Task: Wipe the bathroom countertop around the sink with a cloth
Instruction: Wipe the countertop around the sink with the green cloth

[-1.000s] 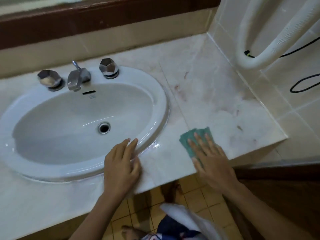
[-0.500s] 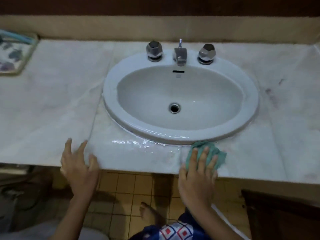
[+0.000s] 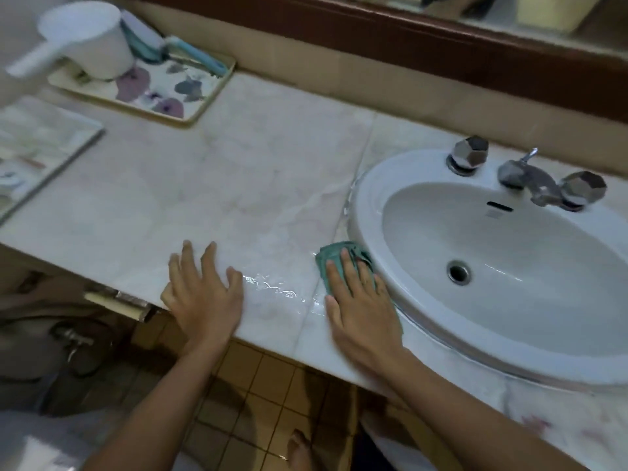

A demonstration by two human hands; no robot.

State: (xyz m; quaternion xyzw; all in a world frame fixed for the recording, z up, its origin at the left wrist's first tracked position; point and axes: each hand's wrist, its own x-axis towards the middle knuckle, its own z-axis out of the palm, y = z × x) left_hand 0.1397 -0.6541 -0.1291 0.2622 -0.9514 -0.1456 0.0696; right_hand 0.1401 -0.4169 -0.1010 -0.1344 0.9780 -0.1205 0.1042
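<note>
A pale marble countertop (image 3: 210, 185) runs across the view, with a white oval sink (image 3: 509, 253) set in at the right. My right hand (image 3: 360, 297) lies flat on a teal cloth (image 3: 331, 254), pressing it onto the counter right beside the sink's left rim. Most of the cloth is hidden under the palm. My left hand (image 3: 204, 290) rests flat on the counter's front edge, fingers spread, holding nothing. A thin wet streak (image 3: 275, 287) glistens on the marble between the two hands.
A flowered tray (image 3: 170, 88) at the back left holds a white scoop (image 3: 85, 39) and a blue brush. Another flat tray (image 3: 37, 147) lies at the far left. Chrome tap and two knobs (image 3: 523, 175) stand behind the basin. Tiled floor and my bare foot show below.
My right hand has slid the cloth leftward along the counter's front, from the right of the sink to its left rim. My left hand has shifted left too. The view has swung left.
</note>
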